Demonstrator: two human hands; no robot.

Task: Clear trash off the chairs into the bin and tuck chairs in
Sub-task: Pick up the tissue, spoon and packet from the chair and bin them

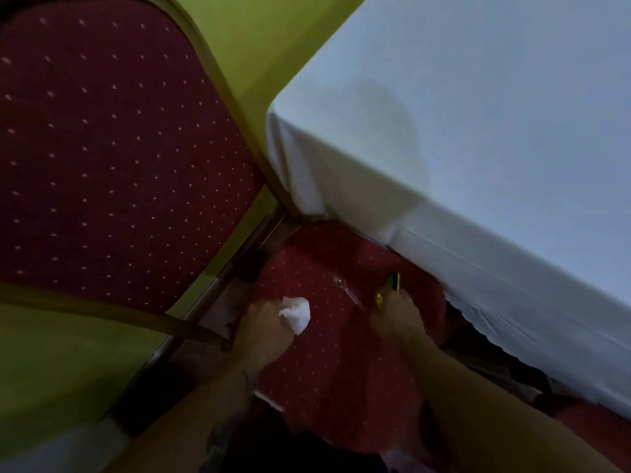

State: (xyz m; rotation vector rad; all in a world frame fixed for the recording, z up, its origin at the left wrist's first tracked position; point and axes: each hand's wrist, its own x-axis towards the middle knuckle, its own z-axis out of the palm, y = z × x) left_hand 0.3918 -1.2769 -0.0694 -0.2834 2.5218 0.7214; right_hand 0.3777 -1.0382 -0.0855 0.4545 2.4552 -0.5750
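Left hand [264, 331]: pinching one crumpled white napkin [296, 314].
Right hand [396, 317]: fingers pinching one yellow-green wrapper [389, 288].
Chair seat [334, 370]: dotted maroon; one clear plastic fork [348, 291].

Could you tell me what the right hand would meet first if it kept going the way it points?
Probably the yellow wrapper on the seat just beyond the right hand; past it hangs the tablecloth. Blur leaves contact unclear.

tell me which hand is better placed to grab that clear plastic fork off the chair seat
Right, probably. The clear plastic fork lies on the red chair seat between both hands, but the left hand already holds a crumpled white tissue. The right hand sits at the fork's near end, by a yellow-green wrapper.
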